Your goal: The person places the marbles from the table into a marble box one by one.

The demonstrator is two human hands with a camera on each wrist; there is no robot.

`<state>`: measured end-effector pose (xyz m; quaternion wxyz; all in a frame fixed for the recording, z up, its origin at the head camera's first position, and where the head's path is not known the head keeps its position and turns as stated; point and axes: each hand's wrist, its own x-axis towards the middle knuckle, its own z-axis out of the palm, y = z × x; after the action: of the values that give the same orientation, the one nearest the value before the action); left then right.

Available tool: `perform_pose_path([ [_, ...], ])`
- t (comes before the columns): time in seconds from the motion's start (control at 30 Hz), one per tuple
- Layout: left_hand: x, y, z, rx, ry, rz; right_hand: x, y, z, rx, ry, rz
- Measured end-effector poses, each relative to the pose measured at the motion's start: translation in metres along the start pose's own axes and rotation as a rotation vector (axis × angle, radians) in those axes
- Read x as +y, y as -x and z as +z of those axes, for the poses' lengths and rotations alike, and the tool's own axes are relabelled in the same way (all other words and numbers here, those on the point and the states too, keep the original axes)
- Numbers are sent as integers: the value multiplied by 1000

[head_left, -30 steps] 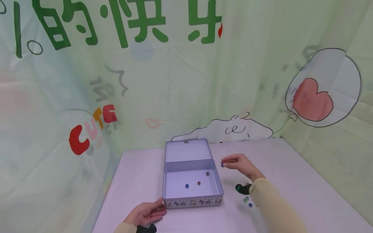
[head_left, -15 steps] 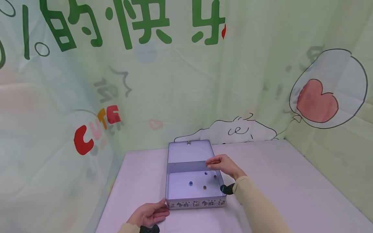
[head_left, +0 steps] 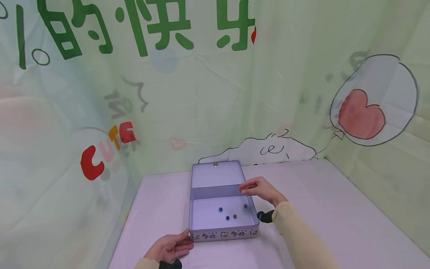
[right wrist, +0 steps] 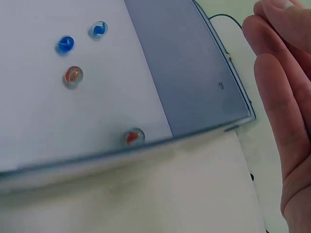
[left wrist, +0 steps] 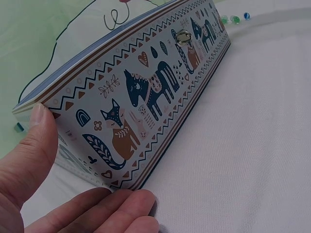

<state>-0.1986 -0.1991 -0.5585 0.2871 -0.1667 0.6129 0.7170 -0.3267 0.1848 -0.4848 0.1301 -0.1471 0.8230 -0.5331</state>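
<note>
An opened tin box (head_left: 223, 234) with animal prints lies on the table, lid leaning back. Several glass marbles lie inside: two are blue, one of them a swirled blue marble (right wrist: 99, 29) and the other a deeper blue marble (right wrist: 65, 44), beside an orange-streaked marble (right wrist: 73, 76) and a red-streaked marble (right wrist: 134, 137) by the right wall. My left hand (head_left: 168, 246) holds the box's front left corner, thumb (left wrist: 41, 131) near the top edge and fingers at the bottom. Above the box's back right part hovers my right hand (head_left: 262, 189), fingers loosely bent and holding nothing visible.
Loose green marbles (left wrist: 235, 20) and a blue marble (left wrist: 247, 16) lie on the table past the box's right end; my right arm hides them in the head view. A printed curtain (head_left: 215, 93) encloses the pale table (head_left: 161, 201).
My right hand has carried a blue marble leftward over the box and let it go. That marble has rolled toward the box's front. My left hand keeps its place on the corner.
</note>
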Motion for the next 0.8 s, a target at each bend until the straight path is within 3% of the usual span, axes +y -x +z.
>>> perform_pose_path([
  [0.17, 0, -2, 1, 4, -1, -6, 17, 16, -27, 60, 32, 45],
  [0.47, -2, -4, -7, 1, -3, 6, 75, 76, -85, 145, 101, 170],
  [0.8, -3, -2, -2, -15, 5, 10, 107, 89, -92, 188, 126, 228],
])
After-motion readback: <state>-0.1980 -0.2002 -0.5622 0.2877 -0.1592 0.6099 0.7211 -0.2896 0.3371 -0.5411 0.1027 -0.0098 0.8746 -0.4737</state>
